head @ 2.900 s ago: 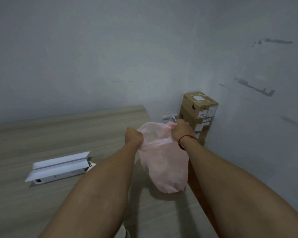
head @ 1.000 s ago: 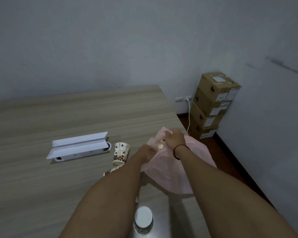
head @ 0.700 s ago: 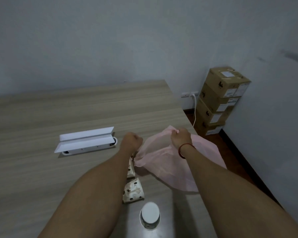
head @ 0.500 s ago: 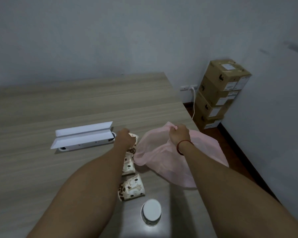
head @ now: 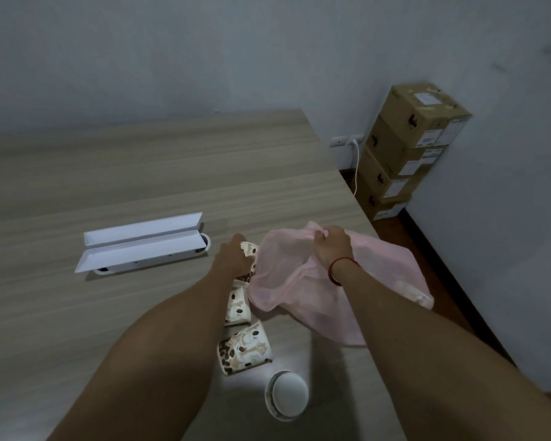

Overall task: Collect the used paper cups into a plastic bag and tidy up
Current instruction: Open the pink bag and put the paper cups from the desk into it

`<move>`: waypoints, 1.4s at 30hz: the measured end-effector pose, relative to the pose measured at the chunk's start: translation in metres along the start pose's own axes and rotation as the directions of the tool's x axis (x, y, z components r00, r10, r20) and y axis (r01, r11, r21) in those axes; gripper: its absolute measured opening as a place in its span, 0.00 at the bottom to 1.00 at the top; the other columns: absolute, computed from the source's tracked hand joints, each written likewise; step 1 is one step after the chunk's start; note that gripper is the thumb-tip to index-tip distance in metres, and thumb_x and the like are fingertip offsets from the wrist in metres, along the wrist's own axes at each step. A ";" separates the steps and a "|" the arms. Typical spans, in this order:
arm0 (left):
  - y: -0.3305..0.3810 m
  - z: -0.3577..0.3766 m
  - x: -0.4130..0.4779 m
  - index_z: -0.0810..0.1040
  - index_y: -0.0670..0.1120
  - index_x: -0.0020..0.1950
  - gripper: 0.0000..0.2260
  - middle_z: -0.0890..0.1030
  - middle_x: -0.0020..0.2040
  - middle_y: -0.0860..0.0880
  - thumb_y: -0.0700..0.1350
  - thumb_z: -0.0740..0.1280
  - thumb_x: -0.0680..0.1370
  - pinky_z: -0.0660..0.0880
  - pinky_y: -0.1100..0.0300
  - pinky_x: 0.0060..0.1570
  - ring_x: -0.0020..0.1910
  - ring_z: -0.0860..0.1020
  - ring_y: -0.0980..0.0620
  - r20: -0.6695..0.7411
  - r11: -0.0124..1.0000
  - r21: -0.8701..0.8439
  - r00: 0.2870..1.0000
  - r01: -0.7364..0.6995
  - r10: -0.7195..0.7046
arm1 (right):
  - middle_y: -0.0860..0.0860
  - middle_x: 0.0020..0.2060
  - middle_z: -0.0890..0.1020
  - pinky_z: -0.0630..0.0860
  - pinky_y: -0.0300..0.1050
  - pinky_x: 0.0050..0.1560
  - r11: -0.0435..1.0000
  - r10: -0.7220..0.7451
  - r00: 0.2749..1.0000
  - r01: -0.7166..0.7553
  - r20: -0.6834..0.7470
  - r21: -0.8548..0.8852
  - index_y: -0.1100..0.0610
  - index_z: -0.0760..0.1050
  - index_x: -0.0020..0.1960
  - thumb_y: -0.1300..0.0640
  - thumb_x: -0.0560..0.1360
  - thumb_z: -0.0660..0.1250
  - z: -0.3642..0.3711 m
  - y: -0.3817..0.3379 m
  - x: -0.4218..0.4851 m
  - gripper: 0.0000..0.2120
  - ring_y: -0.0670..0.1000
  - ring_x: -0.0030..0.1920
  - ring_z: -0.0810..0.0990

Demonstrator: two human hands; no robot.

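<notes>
A pink plastic bag [head: 303, 281] lies on the wooden table [head: 140, 173], mouth facing left. My right hand [head: 331, 245] pinches the bag's upper rim and holds it up. My left hand [head: 234, 257] is closed around an upright patterned paper cup [head: 250, 256] right at the bag's mouth. Two more patterned cups lie on their sides nearer to me, one [head: 237, 305] just below the held cup and one [head: 244, 348] further down. A fourth cup [head: 287, 396] stands upright at the near edge, its white inside facing up.
A white open box [head: 140, 241] lies on the table left of my hands. Stacked cardboard boxes [head: 404, 148] stand on the floor in the right corner, beside a wall socket with a white cable [head: 357, 167]. The table's right edge runs close to the bag.
The bag was held up by both hands, then laid on the table. My left hand let go of the bag, moved left and closed on the upright cup. My right hand still holds the rim.
</notes>
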State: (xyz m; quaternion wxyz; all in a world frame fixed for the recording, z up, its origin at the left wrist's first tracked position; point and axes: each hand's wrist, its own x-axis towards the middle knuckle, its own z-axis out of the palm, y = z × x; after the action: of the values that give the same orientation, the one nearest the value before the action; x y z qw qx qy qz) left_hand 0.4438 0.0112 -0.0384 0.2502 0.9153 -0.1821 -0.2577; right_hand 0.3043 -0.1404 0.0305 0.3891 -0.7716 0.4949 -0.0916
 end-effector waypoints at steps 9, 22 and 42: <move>0.016 -0.045 -0.024 0.78 0.41 0.56 0.13 0.80 0.58 0.40 0.50 0.63 0.80 0.74 0.52 0.54 0.58 0.78 0.40 -0.200 0.998 0.045 0.978 -0.046 0.054 | 0.58 0.47 0.79 0.71 0.45 0.47 1.000 0.005 1.000 -0.006 0.007 0.019 0.63 0.76 0.55 0.54 0.80 0.57 -0.017 -0.008 -0.006 0.14 0.56 0.45 0.75; 0.074 -0.037 -0.091 0.75 0.39 0.34 0.17 0.74 0.32 0.42 0.45 0.63 0.81 0.66 0.59 0.37 0.34 0.72 0.49 -0.284 0.898 -0.301 0.929 -0.322 0.238 | 0.62 0.60 0.78 0.74 0.52 0.59 0.997 0.074 0.997 -0.075 -0.030 0.000 0.63 0.74 0.63 0.54 0.80 0.56 -0.052 -0.015 -0.044 0.19 0.62 0.59 0.77; 0.112 0.032 -0.120 0.83 0.37 0.47 0.09 0.84 0.53 0.39 0.43 0.71 0.75 0.75 0.57 0.53 0.56 0.81 0.45 -0.069 0.934 -0.356 0.997 -0.008 -0.017 | 0.64 0.59 0.79 0.73 0.49 0.60 0.963 0.023 0.998 -0.037 0.054 0.266 0.68 0.75 0.60 0.57 0.78 0.57 -0.068 -0.023 -0.059 0.18 0.63 0.60 0.77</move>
State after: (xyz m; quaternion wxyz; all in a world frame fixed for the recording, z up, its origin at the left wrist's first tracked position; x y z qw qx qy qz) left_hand 0.3074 -0.0352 0.0452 0.4177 0.8638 -0.1213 -0.2544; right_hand 0.2552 -0.1207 0.1076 0.5032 -0.7066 0.4796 -0.1321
